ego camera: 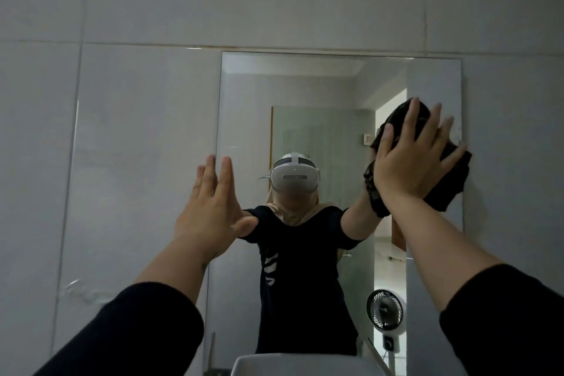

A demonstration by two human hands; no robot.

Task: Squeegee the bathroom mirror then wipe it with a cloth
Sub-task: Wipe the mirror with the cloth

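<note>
The rectangular bathroom mirror [320,94] hangs on a grey tiled wall straight ahead. My right hand [412,159] presses a dark cloth [448,186] flat against the mirror's right side, near its right edge, with fingers spread over the cloth. My left hand [210,210] is raised at the mirror's left edge, fingers straight and apart, holding nothing. Whether it touches the glass I cannot tell. No squeegee is in view.
A white basin rim [305,365] shows at the bottom centre below the mirror. Grey wall tiles [122,162] surround the mirror. The glass reflects a person in dark clothes, a doorway and a small fan [385,310].
</note>
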